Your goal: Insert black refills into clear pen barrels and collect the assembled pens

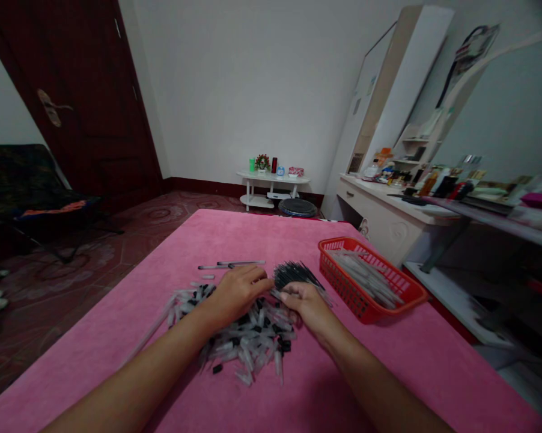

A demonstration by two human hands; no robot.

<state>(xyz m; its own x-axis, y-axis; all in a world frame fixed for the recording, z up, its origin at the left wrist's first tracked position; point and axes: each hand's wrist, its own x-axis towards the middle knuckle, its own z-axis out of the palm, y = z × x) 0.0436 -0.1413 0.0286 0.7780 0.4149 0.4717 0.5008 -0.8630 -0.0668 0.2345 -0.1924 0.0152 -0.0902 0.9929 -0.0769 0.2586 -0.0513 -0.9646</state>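
Observation:
My left hand (pixel 240 291) is over a heap of small translucent and black pen parts (pixel 248 346), its fingers curled and closed. Close beside it, my right hand (pixel 306 304) pinches with thumb and fingers at the heap's right side. Whatever lies between the fingertips is too small and hidden to name; a pale translucent piece shows near them. Just beyond the right hand lies a bundle of dark, thin pen refills (pixel 293 273). Several slim pens (pixel 239 263) rest on the cloth past the left hand.
A red plastic basket (pixel 365 310) holding clear pen tubes (pixel 365 276) stands to the right on the pink cloth (pixel 181 252). Beyond are a low white stand (pixel 271 176), a dressing table (pixel 379 210), a folding chair (pixel 32 180) and a dark red door (pixel 73 90).

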